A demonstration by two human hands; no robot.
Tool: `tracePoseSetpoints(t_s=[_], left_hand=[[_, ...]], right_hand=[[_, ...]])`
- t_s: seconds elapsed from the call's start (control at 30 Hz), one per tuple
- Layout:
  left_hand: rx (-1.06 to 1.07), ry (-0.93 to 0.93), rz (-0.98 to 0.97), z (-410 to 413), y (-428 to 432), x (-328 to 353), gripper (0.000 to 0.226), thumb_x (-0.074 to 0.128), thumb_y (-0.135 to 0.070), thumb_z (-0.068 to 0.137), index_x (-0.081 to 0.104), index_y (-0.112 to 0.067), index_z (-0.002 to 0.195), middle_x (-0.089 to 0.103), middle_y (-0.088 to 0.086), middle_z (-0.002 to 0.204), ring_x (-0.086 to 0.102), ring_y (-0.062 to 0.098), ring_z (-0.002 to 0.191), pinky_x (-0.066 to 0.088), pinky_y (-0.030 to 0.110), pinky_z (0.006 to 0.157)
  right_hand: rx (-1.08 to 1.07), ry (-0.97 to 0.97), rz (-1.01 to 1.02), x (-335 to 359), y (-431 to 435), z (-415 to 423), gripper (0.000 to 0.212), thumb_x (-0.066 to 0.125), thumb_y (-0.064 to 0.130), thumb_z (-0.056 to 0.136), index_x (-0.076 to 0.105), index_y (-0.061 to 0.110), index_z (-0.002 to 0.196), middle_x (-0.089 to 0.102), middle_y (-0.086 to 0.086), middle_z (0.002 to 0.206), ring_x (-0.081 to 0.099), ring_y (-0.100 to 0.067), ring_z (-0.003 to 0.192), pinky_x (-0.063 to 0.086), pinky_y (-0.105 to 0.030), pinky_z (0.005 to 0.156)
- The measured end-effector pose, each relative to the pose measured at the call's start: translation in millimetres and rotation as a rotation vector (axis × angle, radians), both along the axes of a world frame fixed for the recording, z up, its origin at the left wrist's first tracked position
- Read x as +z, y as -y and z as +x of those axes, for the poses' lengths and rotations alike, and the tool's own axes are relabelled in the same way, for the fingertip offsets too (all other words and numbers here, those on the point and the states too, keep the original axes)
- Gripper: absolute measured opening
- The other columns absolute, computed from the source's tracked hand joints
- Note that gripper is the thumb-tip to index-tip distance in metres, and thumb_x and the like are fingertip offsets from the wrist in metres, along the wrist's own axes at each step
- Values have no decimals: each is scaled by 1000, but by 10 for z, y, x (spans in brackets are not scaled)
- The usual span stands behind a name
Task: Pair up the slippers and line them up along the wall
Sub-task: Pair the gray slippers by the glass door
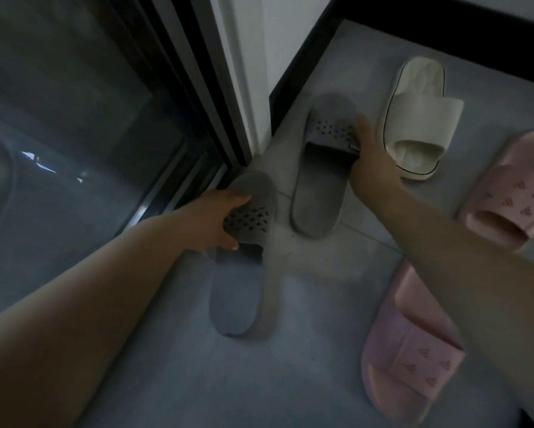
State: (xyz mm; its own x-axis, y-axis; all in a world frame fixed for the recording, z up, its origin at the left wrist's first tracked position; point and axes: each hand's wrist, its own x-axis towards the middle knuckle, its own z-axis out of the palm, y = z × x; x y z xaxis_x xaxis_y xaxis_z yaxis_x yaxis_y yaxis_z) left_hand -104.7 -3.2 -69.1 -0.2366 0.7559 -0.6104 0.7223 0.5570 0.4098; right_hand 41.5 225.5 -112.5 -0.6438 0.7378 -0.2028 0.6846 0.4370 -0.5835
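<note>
We had both bare arms stretched forward, left hand and right hand each clamped over a strap.

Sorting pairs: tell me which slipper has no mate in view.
The cream slipper by the right hand, nearest the wall; the grey and pink slippers each show two.

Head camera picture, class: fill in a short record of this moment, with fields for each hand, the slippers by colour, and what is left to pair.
left hand: gripping the strap of the near grey slipper
right hand: gripping the strap of the far grey slipper
white slipper: single, right of the far grey one, near the wall
pink slippers: and, apart, untouched
left to pair: grey two not yet side by side; pink two still apart
</note>
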Motion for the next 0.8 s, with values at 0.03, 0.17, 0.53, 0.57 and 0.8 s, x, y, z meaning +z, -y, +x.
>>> tracePoseSetpoints(t_s=[0.03, 0.17, 0.53, 0.57, 0.8], left_hand=[[-13, -24, 21, -10, -21, 6, 94, 77, -19, 70, 20, -12, 144, 23, 8, 153, 21, 21, 140, 12, 19, 110], [-13, -83, 56, -38, -150, -5, 94, 77, -15, 66, 24, -18, 143, 26, 7, 152, 21, 26, 139, 16, 36, 117], [-54, -32, -13, 49, -322, 7, 107, 75, -14, 71, -3, -17, 144, 10, 6, 156, 9, 23, 143, 9, 34, 118], [-73, -10, 9, 98, -373, 34, 110, 78, -16, 68, -3, -16, 143, 12, 6, 156, 11, 22, 143, 9, 33, 119], [-75, 68, 309, 717, -814, 141, 82, 76, -22, 71, 32, -28, 139, 38, -6, 141, 30, 2, 125, 22, 13, 100]], right_hand=[[-12, -25, -18, -10, 132, 170, 75, 33, -8, 82, 15, 26, 146, 49, -19, 135, 53, -39, 114, 42, -41, 96], [-6, -16, -67, 2, 698, 701, 78, 34, -1, 84, 3, 39, 145, 59, -18, 125, 59, -41, 105, 45, -42, 88], [163, -56, -285, 144, 824, 867, 69, 57, 39, 86, 20, 28, 143, 45, -1, 141, 57, -28, 114, 44, -36, 95], [118, -106, -190, 162, 605, 880, 62, 58, 39, 85, 31, 21, 138, 46, -4, 138, 56, -28, 113, 43, -35, 94], [60, 332, 256, 231, -1172, 696, 99, 70, 32, 76, 4, 8, 147, 3, -9, 158, 8, -35, 143, 15, -44, 117]])
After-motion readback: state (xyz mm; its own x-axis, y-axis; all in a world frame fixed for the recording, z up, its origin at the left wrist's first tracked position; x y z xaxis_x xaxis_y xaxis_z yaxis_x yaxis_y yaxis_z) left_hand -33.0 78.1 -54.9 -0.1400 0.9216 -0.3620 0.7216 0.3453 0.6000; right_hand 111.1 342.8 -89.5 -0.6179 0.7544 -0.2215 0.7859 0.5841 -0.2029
